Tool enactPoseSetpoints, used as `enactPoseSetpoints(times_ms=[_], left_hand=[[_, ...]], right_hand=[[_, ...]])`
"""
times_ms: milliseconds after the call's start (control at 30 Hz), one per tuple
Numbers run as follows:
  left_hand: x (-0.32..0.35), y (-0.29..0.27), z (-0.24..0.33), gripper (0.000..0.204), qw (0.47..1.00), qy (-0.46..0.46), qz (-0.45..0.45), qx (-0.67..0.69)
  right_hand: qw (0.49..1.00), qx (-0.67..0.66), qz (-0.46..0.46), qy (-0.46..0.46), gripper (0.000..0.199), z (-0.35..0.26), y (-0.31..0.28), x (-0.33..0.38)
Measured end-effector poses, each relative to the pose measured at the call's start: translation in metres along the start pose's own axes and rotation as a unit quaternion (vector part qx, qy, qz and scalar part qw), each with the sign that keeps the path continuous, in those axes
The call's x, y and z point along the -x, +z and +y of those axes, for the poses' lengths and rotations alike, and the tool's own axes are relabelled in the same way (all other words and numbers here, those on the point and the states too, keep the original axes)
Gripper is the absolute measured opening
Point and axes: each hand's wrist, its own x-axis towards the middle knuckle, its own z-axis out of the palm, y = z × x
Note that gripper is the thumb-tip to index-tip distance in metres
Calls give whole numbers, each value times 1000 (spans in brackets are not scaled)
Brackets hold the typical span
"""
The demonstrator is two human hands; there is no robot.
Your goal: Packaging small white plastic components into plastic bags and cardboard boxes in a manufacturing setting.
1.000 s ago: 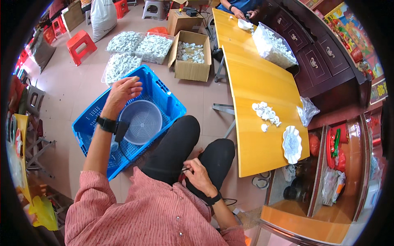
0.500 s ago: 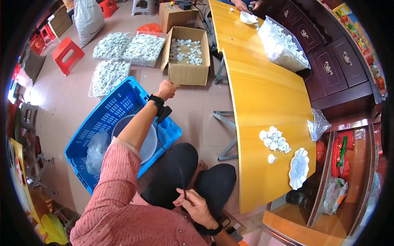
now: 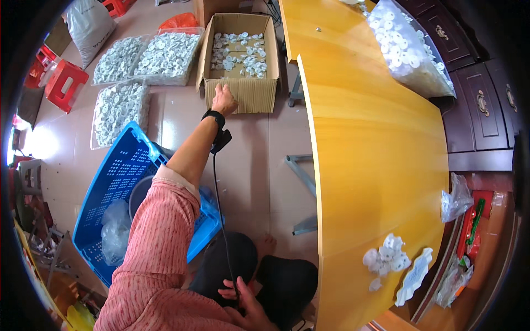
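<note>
My left hand [image 3: 223,100] is stretched far forward and grips the near rim of an open cardboard box [image 3: 249,94] on the floor. The box holds several small white round pieces [image 3: 238,51]. A black band with a dangling cable sits on that wrist. My right hand [image 3: 243,295] rests on my lap near the lower edge, fingers curled around the thin black cable [image 3: 218,198]. A blue plastic crate [image 3: 118,182] with a clear round bowl inside stands on the floor at my left.
A long yellow wooden table [image 3: 375,143] runs along the right, with a pile of white pieces [image 3: 386,256] and a clear bag of them [image 3: 406,49]. Bags of white pieces [image 3: 118,105] lie on the floor beside red stools [image 3: 63,83]. Dark drawers [image 3: 480,99] stand far right.
My left hand left the bowl in the blue crate and reached forward to the cardboard box, now gripping its rim. My view moved forward and toward the table.
</note>
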Motion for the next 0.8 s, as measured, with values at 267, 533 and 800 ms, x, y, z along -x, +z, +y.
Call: enactPoseSetpoints(times_ms=[267, 533, 800], left_hand=[[-25, 36, 10, 81, 1000, 6, -30, 6], [-47, 17, -10, 60, 995, 85, -7, -45], [8, 3, -31, 45, 989, -28, -60, -132]], right_hand=[[999, 5, 37, 18, 93, 11, -3, -13], [989, 82, 121, 8, 84, 20, 8, -24], [982, 118, 144, 26, 73, 1, 5, -24]])
